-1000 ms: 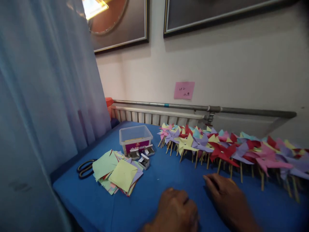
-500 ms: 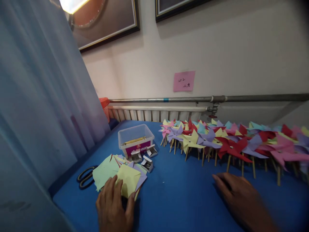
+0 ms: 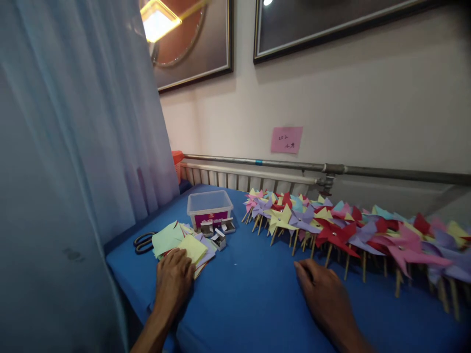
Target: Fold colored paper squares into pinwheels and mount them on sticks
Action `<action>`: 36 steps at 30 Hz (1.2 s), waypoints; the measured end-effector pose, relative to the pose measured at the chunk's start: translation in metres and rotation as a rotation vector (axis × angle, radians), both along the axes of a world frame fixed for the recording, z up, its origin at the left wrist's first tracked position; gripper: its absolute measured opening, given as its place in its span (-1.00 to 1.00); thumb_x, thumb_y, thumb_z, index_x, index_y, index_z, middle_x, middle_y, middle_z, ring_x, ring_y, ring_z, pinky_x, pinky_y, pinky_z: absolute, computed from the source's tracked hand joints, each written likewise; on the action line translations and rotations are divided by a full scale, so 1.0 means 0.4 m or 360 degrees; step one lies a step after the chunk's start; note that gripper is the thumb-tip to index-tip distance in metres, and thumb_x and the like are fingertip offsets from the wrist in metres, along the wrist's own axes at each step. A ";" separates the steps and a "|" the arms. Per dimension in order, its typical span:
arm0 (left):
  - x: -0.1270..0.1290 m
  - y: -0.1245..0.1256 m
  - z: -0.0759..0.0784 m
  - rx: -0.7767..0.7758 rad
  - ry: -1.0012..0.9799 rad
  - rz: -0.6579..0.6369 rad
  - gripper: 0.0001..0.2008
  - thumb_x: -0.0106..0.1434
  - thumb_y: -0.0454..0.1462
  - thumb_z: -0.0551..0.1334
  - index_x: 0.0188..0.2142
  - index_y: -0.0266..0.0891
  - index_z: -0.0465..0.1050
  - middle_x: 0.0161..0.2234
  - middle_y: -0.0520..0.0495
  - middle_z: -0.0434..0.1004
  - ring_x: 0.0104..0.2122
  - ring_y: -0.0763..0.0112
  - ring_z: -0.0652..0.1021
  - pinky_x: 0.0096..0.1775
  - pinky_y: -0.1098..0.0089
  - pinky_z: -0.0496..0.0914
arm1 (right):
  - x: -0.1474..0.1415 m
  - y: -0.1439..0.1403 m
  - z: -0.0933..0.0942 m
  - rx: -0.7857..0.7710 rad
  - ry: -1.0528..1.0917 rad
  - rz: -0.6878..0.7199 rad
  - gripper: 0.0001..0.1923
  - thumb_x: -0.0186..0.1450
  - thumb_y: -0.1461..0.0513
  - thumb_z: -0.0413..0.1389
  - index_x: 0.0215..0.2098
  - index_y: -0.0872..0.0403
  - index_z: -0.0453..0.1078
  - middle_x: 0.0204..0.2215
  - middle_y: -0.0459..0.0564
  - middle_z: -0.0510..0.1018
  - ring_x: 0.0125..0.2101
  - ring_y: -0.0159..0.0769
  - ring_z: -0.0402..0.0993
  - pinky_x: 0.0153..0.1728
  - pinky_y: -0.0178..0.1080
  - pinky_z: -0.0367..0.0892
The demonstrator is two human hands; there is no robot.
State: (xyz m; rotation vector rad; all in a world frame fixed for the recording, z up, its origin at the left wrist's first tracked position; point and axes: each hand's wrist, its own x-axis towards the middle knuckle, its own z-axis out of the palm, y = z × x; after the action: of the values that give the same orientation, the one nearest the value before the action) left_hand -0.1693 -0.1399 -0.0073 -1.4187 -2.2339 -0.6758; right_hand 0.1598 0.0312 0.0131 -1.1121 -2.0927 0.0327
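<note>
Yellow-topped paper squares, one stack, lay under the left hand, fingers flat, gripping nothing; right hand rested open on the bare blue table, beside many pinwheels.

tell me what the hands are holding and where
Nothing is gripped. The left hand lies flat on the near edge of the paper squares; the right hand rests on the blue table.

Matt coloured paper squares lie on smooth blue cloth table cover; a clear glossy plastic box stands near.
</note>
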 end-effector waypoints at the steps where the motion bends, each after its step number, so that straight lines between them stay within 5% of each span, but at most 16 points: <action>1: -0.001 -0.002 0.000 0.0025 -0.0005 -0.0015 -0.75 0.35 -0.25 0.17 -0.27 -0.16 0.66 -0.02 -0.15 0.65 0.08 0.05 0.50 0.07 0.07 0.30 | 0.000 -0.002 -0.001 0.0007 0.0013 0.0003 -0.53 0.45 -0.05 -0.16 -0.48 -0.04 0.32 -0.56 -0.03 0.58 -0.53 -0.18 0.49 -0.34 -0.16 0.23; 9: -0.013 0.004 0.032 0.0461 0.0129 0.0103 -0.72 0.40 -0.24 0.11 -0.24 -0.21 0.61 -0.04 -0.21 0.63 0.01 0.09 0.54 0.04 0.13 0.32 | 0.001 -0.013 0.001 -0.0060 0.0126 0.0051 -0.53 0.46 -0.03 -0.18 -0.49 -0.03 0.31 -0.54 -0.01 0.59 -0.51 -0.20 0.45 -0.32 -0.15 0.17; 14: 0.008 0.038 0.062 0.0012 0.0035 0.0116 -0.72 0.29 -0.21 0.21 -0.08 -0.26 0.56 0.00 -0.26 0.60 0.06 0.06 0.51 0.07 0.15 0.28 | 0.006 -0.017 0.000 -0.0104 0.0169 -0.0012 -0.58 0.43 -0.02 -0.14 -0.49 -0.04 0.28 -0.55 -0.02 0.58 -0.51 -0.20 0.42 -0.35 -0.17 0.15; 18: 0.013 0.048 0.035 -0.0139 -0.0032 0.0146 -0.77 0.32 -0.25 0.15 -0.23 -0.26 0.58 -0.14 -0.23 0.65 -0.09 0.12 0.57 0.02 0.15 0.27 | 0.006 -0.013 -0.009 -0.0134 0.0163 -0.0046 -0.58 0.42 -0.02 -0.13 -0.50 -0.05 0.28 -0.54 -0.02 0.58 -0.50 -0.18 0.45 -0.34 -0.17 0.16; 22: -0.016 0.039 0.030 0.0173 0.0087 0.0151 -0.74 0.36 -0.33 0.09 -0.27 -0.25 0.58 -0.15 -0.22 0.67 -0.13 0.16 0.59 0.01 0.17 0.28 | 0.003 -0.007 -0.013 -0.0151 0.0187 -0.0012 -0.60 0.42 -0.02 -0.11 -0.49 -0.05 0.29 -0.55 -0.03 0.58 -0.48 -0.17 0.47 -0.33 -0.16 0.18; 27: 0.001 0.040 0.151 0.0934 0.0122 0.0156 -0.81 0.32 -0.26 0.18 -0.27 -0.23 0.58 -0.08 -0.26 0.66 -0.06 0.06 0.57 0.10 0.04 0.26 | -0.005 -0.014 -0.005 -0.0167 0.0300 0.0093 -0.63 0.40 -0.01 -0.07 -0.46 -0.05 0.35 -0.50 -0.01 0.60 -0.43 -0.15 0.51 -0.27 -0.14 0.24; 30: 0.096 0.093 0.234 0.1147 -0.0515 -0.0270 -0.80 0.27 -0.18 0.24 -0.32 -0.24 0.58 -0.14 -0.23 0.66 -0.10 0.11 0.58 0.01 0.15 0.36 | -0.014 -0.026 -0.001 -0.0258 0.0439 0.0138 -0.68 0.37 -0.02 -0.01 -0.41 -0.05 0.39 -0.42 0.02 0.63 -0.35 -0.11 0.54 -0.24 -0.13 0.27; 33: 0.223 0.185 0.267 0.0725 -0.1761 -0.0878 -0.75 0.15 -0.09 0.33 -0.44 -0.25 0.52 -0.47 -0.09 0.59 -0.42 0.28 0.56 -0.32 0.32 0.41 | -0.026 -0.032 -0.009 -0.0515 0.0720 0.0208 -0.69 0.31 -0.07 0.06 -0.34 -0.05 0.44 -0.38 0.02 0.64 -0.33 -0.09 0.55 -0.24 -0.14 0.33; 36: 0.332 0.279 0.244 0.0405 -0.2612 -0.1245 -0.68 -0.06 -0.10 0.47 -0.51 -0.26 0.45 -0.51 -0.05 0.54 -0.51 0.38 0.51 -0.41 0.37 0.39 | -0.036 -0.024 -0.022 -0.0954 0.1180 0.0232 -0.58 0.22 -0.18 0.15 -0.38 -0.02 0.49 -0.45 0.00 0.63 -0.40 -0.08 0.55 -0.29 -0.12 0.37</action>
State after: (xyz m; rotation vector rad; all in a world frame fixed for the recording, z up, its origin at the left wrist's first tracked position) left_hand -0.0365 -0.0281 0.0902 -1.8012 -2.0198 -3.1093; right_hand 0.1452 0.0216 0.0041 -1.0448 -1.4940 1.0369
